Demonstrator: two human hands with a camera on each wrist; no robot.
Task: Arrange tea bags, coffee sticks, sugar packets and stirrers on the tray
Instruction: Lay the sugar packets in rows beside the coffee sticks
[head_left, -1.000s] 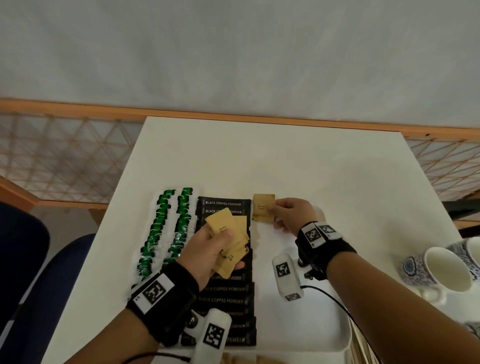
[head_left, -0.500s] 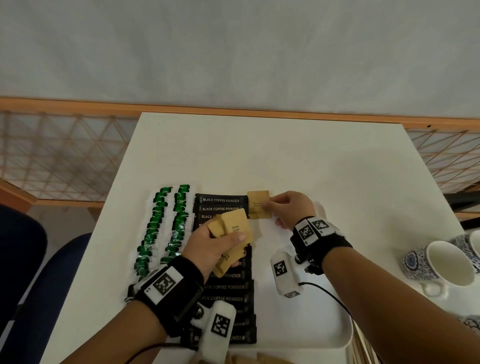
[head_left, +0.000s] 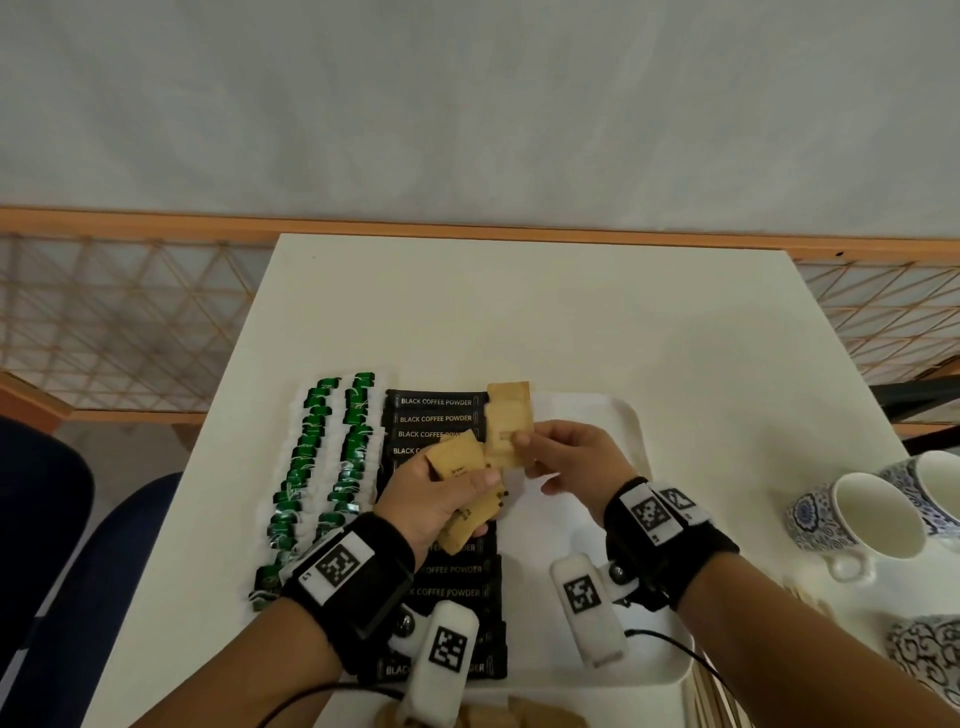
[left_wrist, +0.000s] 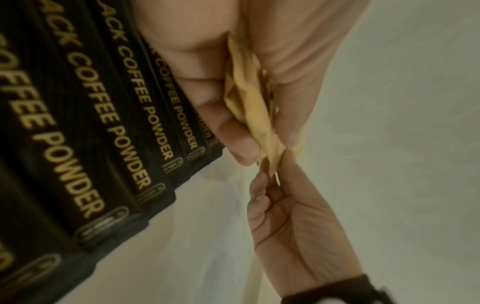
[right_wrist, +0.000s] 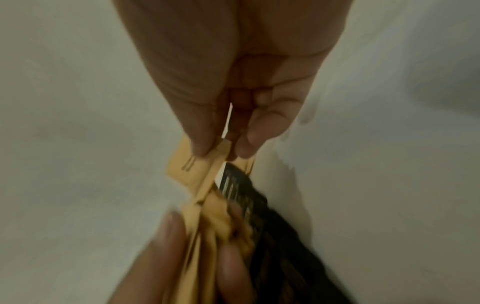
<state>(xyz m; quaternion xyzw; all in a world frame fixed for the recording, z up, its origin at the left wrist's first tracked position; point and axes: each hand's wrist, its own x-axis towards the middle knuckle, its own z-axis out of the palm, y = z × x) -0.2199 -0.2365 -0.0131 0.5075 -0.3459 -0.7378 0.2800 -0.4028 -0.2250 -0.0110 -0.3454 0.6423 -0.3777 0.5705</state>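
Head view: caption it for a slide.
Left hand holds sugar packets; right hand pinches one above the tray.

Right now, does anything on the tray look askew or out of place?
Nothing is spilled or torn. The tea bags and coffee sticks lie in neat rows. Only the sugar packets are unsorted: one lies at the tray's far end, a bunch sits fanned in the left hand.

- Head view looks forward and down over the tray (head_left: 613, 415) — both wrists low in frame.
- Left wrist view sits close, looking along the fingers.
- Right wrist view likewise — all three share the brown packets (head_left: 506, 431).
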